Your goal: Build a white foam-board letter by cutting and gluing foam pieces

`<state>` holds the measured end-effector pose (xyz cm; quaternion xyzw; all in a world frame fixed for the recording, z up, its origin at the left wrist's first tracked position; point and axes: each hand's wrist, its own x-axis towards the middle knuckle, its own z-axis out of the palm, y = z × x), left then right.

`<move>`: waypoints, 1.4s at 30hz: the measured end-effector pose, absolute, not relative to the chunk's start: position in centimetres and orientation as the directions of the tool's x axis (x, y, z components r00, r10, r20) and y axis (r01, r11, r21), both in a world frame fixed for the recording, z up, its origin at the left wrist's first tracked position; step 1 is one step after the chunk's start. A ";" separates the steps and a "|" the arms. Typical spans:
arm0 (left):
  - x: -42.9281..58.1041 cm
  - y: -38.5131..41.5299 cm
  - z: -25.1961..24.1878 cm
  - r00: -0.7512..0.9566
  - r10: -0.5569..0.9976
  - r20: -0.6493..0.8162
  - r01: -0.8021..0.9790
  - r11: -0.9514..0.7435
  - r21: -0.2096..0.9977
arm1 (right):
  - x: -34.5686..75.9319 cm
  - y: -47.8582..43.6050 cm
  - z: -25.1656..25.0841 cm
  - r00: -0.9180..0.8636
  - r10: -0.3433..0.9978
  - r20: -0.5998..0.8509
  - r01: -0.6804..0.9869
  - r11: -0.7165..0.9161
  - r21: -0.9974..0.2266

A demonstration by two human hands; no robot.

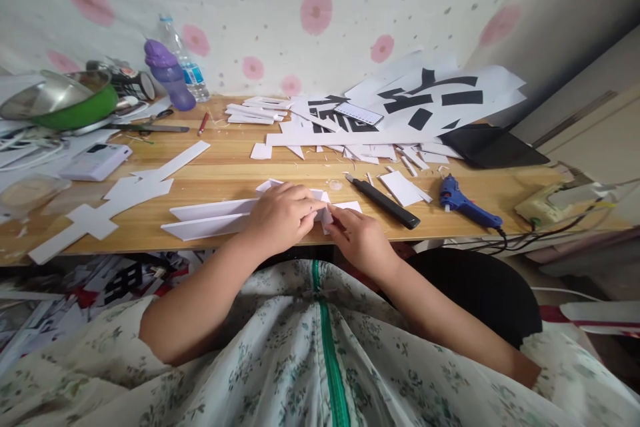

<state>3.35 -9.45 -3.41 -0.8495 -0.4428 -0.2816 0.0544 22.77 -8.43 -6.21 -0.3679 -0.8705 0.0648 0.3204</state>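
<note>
A white foam-board shape with upright side walls (210, 219) lies at the table's front edge. My left hand (286, 215) rests over its right part, fingers closed on the board and the thumb pointing right. My right hand (357, 237) pinches a small upright white strip (325, 213) at the shape's right end, close against my left fingertips. Both palms hide much of the joint. Just right of my hands lies a black utility knife (383, 201). Past the knife is a blue hot glue gun (467, 203) on its side, its cord running right.
A flat white cut-out (117, 203) lies at the left. Behind are white scraps (370, 152), a ruler (359, 113) and sheets with black printed characters (430, 97). A purple bottle (173, 77), a green pan (75, 103) and a white device (95, 161) stand at the left.
</note>
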 end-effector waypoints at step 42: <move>2.4 -10.7 -1.7 0.412 0.773 0.482 0.828 -0.539 0.157 | 34.4 -6.9 -1.2 -0.096 0.708 0.700 0.614 0.595 -0.519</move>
